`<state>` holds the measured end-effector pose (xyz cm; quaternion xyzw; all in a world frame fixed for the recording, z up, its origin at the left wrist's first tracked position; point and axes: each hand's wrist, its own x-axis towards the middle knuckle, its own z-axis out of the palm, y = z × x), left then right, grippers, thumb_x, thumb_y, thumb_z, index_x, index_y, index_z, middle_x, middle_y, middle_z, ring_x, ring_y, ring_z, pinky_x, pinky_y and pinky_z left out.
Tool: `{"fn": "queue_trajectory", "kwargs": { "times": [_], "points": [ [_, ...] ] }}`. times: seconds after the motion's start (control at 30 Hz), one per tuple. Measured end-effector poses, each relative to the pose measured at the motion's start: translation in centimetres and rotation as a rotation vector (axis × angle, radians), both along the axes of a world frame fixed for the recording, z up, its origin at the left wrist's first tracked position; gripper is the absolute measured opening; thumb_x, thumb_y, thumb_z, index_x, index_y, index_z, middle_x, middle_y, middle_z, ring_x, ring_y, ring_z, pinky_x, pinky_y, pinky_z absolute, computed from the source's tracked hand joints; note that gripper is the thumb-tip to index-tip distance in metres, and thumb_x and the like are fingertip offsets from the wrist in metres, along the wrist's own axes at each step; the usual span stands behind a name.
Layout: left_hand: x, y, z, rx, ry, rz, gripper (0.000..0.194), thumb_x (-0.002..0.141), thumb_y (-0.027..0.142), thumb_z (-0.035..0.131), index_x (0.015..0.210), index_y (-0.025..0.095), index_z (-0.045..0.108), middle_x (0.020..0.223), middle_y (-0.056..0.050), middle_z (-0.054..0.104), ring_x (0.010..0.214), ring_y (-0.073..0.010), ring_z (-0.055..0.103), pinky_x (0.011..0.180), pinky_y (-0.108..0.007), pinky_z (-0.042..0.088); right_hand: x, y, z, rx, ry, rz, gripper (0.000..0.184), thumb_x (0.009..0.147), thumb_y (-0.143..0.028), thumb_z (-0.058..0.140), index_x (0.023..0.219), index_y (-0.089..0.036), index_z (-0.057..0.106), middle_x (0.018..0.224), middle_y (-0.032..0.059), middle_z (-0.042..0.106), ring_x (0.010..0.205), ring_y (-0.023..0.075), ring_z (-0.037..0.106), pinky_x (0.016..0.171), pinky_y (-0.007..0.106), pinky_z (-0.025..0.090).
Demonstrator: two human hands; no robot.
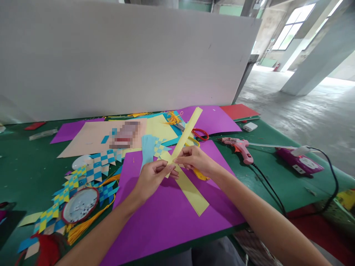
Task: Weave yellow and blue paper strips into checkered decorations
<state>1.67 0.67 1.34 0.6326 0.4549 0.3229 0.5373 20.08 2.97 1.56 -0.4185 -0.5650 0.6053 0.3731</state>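
Observation:
Two long pale yellow paper strips (191, 188) cross each other between my hands, above a large purple sheet (155, 229). My left hand (156, 176) pinches the strips near their crossing from the left. Fingers of my right hand (194, 159) are closed on them from the right; one strip rises past that hand toward the back. The exact fold at the crossing is partly hidden by my fingertips. Behind my hands lie light blue paper strips (148, 147) and a yellow-and-blue woven piece (161, 147). A yellow tool (200, 175) shows partly beneath my right hand.
Right of the purple sheet lie a pink glue gun (240, 147) and a purple power strip (299, 161), with cords. Red-handled scissors (202, 134) lie behind. At left are woven paper fish shapes (98, 164), a round dish (81, 205) of small pieces and yellow tassels (83, 229). A white partition (124, 59) stands behind.

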Motion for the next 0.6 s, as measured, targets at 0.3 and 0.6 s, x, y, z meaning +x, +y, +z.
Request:
{"fn": "queue_trajectory", "kwargs": {
  "times": [0.3,0.6],
  "points": [
    [0.0,-0.1,-0.3,-0.04,-0.034,-0.024,0.026,0.083,0.039,0.062,0.076,0.015,0.067,0.079,-0.007,0.076,0.076,-0.021,0.072,0.068,-0.025,0.054,0.5,0.1,0.2,0.012,0.052,-0.062,0.027,0.071,-0.03,0.069,0.057,-0.016,0.051,0.042,-0.0083,0.041,0.038,0.0037,0.031,0.04,0.02,0.023],
    [0.1,-0.2,-0.3,-0.063,-0.08,-0.028,0.027,0.085,0.039,0.06,0.079,0.013,0.066,0.081,-0.009,0.076,0.077,-0.0217,0.072,0.072,-0.028,0.055,0.1,0.0,-0.2,-0.012,0.02,-0.004,0.028,0.068,-0.033,0.072,0.057,-0.016,0.053,0.044,-0.0074,0.043,0.04,0.0045,0.036,0.041,0.02,0.026]
  ]
}}
